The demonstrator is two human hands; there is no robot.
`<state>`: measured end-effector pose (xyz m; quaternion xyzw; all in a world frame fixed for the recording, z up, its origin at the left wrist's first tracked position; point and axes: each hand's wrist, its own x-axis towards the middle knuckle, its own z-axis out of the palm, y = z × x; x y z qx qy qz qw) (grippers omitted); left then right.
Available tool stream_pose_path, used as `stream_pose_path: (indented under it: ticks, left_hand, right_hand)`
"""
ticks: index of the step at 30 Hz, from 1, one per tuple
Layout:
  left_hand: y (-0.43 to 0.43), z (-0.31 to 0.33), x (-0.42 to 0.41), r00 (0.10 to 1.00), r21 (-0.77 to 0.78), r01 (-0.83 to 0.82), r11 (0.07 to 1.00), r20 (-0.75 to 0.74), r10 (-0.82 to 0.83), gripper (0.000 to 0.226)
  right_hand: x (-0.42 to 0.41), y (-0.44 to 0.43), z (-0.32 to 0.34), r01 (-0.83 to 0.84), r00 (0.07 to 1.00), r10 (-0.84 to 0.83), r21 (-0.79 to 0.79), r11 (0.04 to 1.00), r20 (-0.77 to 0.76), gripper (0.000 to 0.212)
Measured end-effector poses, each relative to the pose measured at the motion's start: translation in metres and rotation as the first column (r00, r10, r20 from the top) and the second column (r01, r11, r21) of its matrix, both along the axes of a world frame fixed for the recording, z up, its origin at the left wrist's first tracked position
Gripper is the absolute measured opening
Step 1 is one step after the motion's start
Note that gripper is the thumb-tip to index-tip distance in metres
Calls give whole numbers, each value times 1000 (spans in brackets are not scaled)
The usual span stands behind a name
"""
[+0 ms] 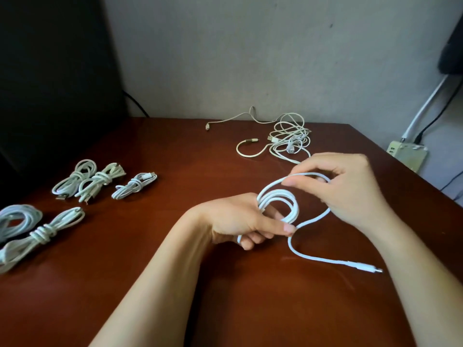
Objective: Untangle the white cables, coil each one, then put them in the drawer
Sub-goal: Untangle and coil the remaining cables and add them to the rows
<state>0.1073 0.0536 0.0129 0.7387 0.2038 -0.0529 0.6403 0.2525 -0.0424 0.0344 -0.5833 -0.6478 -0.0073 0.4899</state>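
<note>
Cable [280,196] looped between left hand [240,221] and right hand [350,191]

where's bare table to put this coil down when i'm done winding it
Bare reddish-brown wooden table lies between the five coiled white cable bundles on the left and the left hand, and along the near edge. Crowded: the tangled white cables at the far right, and the white cable's loose tail near the right hand.

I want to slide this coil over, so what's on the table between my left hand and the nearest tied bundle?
Nothing: the head view shows only bare brown table between the left hand and the nearest tied bundle.
</note>
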Motion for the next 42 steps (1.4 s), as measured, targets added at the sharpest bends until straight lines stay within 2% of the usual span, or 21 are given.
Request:
stream_pose_path:
  ticks: [2, 5, 9, 12, 14, 15, 18, 21, 22, 25, 26, 29, 32, 35, 38, 42]
  left_hand:
    - [-2, 3, 0, 999, 34, 13, 999, 45, -15, 37]
    - [-3, 6, 0, 991, 78, -17, 997, 134, 6, 34]
    - [0, 4, 1, 973, 107, -88, 990, 223, 62, 30]
    - [3, 2, 0, 935, 9, -180, 984, 313, 169, 18]
    - [4, 2, 1, 896, -69, -249, 966, 362, 257, 5]
    - [6, 1, 1, 875, -104, -288, 952, 375, 306, 6]
    - [9, 0, 4, 799, -185, -428, 885, 380, 466, 10]
    - [13, -3, 9, 711, -226, -563, 795, 356, 606, 26]
    - [13, -5, 10, 682, -201, -612, 765, 356, 639, 27]
    - [16, -12, 13, 646, 74, -738, 671, 363, 671, 26]
    - [16, -13, 13, 642, 85, -745, 661, 358, 678, 26]
    - [16, -13, 14, 635, -85, -707, 702, 362, 683, 34]
    - [14, -13, 16, 622, -109, -697, 708, 398, 674, 33]
    - [12, -13, 17, 614, -271, -641, 718, 380, 692, 35]
    - [13, -10, 15, 650, -437, -546, 715, 316, 691, 26]
    - [16, -9, 15, 699, -533, -473, 701, 257, 667, 28]
  right_hand:
    - [1, 0, 0, 29, 994, -31, -21, 999, -104, 13]
    - [5, 4, -1, 92, 974, -111, -100, 991, -199, 24]
    - [4, 11, -9, 112, 944, -177, -234, 966, -278, 17]
    - [2, 14, -14, 66, 940, -183, -371, 926, -288, 40]
    - [-1, 16, -17, 31, 939, -166, -405, 914, -301, 42]
    - [-3, 17, -18, 26, 942, -157, -400, 916, -298, 39]
    - [-5, 17, -21, 72, 975, -143, -368, 927, -171, 32]
    - [-7, 16, -24, 142, 989, -149, -358, 923, 8, 23]
    - [-8, 16, -26, 160, 987, -149, -361, 919, 58, 23]
    - [-12, 16, -29, 203, 975, -151, -386, 900, 163, 27]
    - [-13, 16, -29, 206, 975, -152, -401, 893, 164, 28]
    - [-15, 16, -26, 199, 978, -149, -443, 874, 145, 33]
    - [-14, 17, -28, 193, 981, -149, -479, 856, 128, 27]
    - [-18, 19, -30, 188, 981, -133, -488, 852, 145, 29]
    - [-21, 20, -31, 209, 973, -136, -463, 862, 187, 44]
    - [-18, 21, -32, 236, 966, -161, -443, 865, 201, 47]
